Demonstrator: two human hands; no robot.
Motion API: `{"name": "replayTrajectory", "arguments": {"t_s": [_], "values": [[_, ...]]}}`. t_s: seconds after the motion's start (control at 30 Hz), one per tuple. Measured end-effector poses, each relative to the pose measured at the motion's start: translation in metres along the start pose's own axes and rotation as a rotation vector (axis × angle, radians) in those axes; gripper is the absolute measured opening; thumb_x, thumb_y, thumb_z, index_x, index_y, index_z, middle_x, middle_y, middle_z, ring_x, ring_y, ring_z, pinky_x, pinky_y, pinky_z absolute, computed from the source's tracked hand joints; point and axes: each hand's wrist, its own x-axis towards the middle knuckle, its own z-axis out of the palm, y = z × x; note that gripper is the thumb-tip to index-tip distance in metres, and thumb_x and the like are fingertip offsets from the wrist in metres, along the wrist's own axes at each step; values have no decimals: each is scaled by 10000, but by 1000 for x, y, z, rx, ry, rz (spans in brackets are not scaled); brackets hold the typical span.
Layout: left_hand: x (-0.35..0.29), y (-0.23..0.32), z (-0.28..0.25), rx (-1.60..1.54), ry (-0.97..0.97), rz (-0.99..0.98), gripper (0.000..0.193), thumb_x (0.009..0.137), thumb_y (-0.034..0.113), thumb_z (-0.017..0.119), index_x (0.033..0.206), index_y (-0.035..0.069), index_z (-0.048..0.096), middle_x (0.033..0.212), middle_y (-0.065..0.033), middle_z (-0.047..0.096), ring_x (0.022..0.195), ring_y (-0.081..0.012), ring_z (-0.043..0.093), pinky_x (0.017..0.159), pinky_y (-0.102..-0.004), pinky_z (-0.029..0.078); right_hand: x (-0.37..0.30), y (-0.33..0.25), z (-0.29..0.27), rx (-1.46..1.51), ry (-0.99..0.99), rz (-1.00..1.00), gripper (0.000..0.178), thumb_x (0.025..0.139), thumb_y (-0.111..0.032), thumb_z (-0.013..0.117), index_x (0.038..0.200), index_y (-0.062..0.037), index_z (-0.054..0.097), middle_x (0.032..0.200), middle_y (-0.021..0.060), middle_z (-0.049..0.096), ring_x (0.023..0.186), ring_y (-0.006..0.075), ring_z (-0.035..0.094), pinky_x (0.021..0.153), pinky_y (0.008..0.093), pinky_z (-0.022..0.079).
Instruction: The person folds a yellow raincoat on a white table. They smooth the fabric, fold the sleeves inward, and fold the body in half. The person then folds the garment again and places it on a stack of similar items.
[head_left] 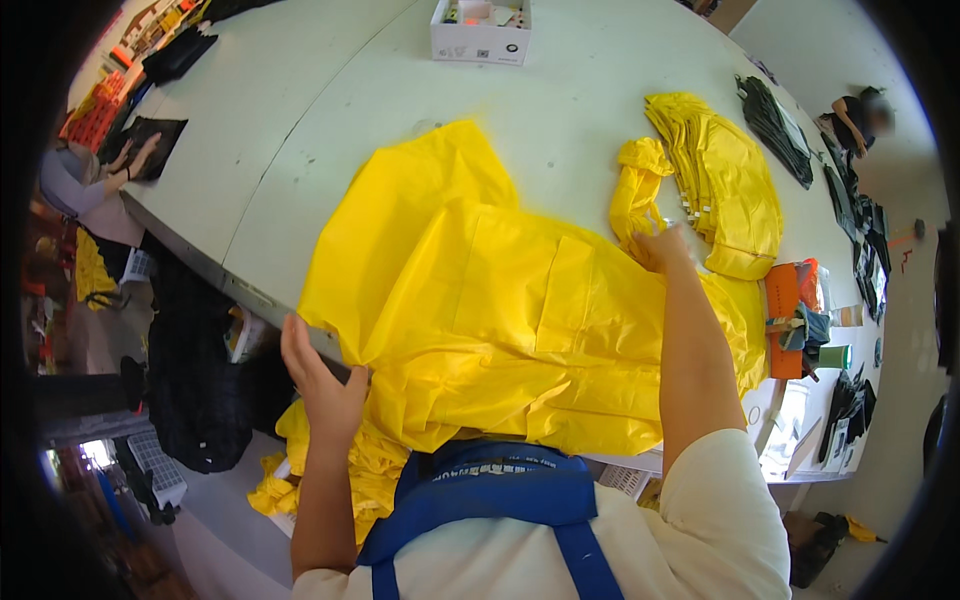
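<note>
A large yellow piece of thin, shiny cloth [520, 300] is spread in front of me, creased, with stitched panels showing. My left hand [325, 385] is at its left side by the table's edge. The left fingers are stretched out, and the thumb is near the cloth. My right hand [662, 248] reaches forward over the right part, at the lower end of a crumpled yellow roll [638, 190]. Its fingers are blurred, so I cannot tell what they grip. A stack of folded yellow pieces [728, 190] lies just right of the roll.
A white box [482, 38] stands at the far side of the pale table [380, 80]. An orange holder with tools [788, 320] and a green cylinder [835, 356] are at the right. More yellow cloth [345, 475] hangs below the edge. Another person [90, 185] handles black cloth on the left.
</note>
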Motion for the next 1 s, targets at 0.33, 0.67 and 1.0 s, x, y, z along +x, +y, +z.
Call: {"name": "replayTrajectory", "arguments": {"t_s": [0.33, 0.67, 1.0], "values": [[36, 173, 89, -811, -647, 404, 683, 813, 90, 653, 1382, 2, 286, 1327, -159, 439, 1178, -265, 489, 964, -365, 423, -84, 27, -176, 1654, -373, -111, 138, 927, -207, 554, 934, -69, 560, 735, 2, 584, 563, 76, 490, 486, 193, 368], [2, 208, 147, -1859, -1082, -368, 358, 874, -5, 472, 1224, 55, 519, 1215, -140, 559, 1200, -295, 494, 974, -455, 455, -252, 84, -147, 2252, -65, -293, 213, 834, -3, 600, 1004, -84, 503, 1089, 91, 541, 1075, 237, 527, 982, 373, 376], [-53, 182, 120, -1437, -1377, -929, 326, 940, 142, 497, 1238, 15, 454, 1156, -135, 555, 1062, -221, 571, 897, -366, 486, -290, 93, -136, 943, 525, -965, 314, 586, 28, 676, 838, -114, 554, 840, 54, 528, 847, 263, 539, 713, 335, 458]]}}
